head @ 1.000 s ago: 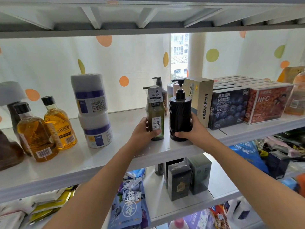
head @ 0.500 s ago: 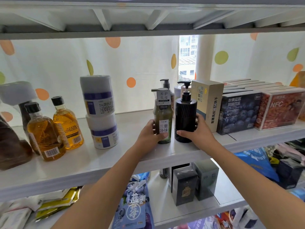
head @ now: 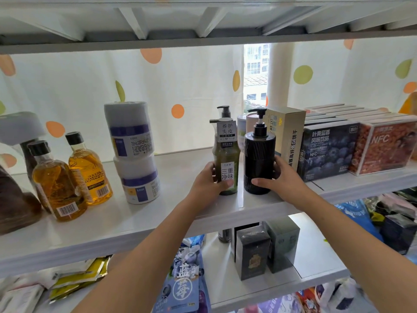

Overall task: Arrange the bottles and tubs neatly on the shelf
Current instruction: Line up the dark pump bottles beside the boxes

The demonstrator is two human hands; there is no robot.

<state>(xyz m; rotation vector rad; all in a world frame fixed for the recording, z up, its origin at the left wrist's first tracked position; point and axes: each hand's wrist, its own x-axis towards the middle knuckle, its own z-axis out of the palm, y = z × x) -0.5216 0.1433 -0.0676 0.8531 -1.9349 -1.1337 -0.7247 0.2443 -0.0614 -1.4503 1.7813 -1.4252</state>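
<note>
Green bottle [head: 226,159] and black bottle [head: 259,162] stand upright, gripped by left hand [head: 206,185] and right hand [head: 282,180].

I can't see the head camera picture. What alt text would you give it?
A person's left hand grips a green pump bottle and the right hand a black pump bottle, both upright and side by side on a white shelf. To the left stand two stacked white tubs and two amber bottles; boxes line the right.
</note>
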